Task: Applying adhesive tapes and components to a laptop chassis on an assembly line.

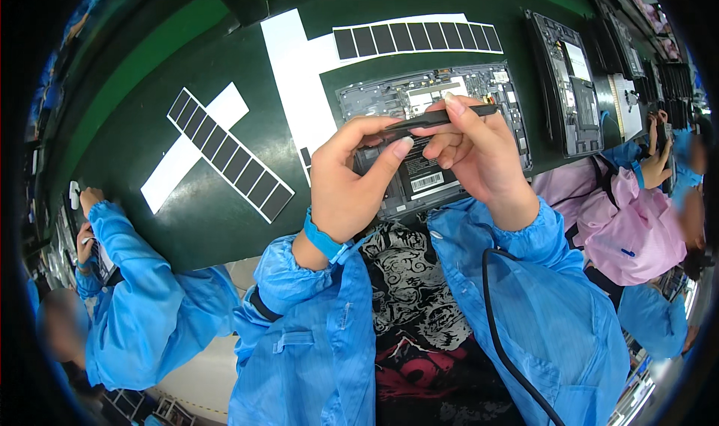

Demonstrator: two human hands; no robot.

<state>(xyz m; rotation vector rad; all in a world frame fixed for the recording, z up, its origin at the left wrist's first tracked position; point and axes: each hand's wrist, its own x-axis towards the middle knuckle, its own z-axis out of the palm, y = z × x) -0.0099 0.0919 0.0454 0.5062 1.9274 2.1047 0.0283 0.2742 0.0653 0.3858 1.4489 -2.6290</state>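
Both my hands are raised over an opened laptop base with a black battery in its near part. Black tweezers lie level between them. My right hand is closed on the tweezers, thumb on top, and their broad end sticks out to the right. My left hand, with a blue wrist strap, pinches toward the narrow left end. Whether a small piece sits between those left fingertips is too fine to make out. The hands hide the middle of the base.
Strips of black rectangular pads on white backing lie behind the base and at the left. White paper strips lie beside them. More laptop bases stand to the right. Co-workers sit left and right.
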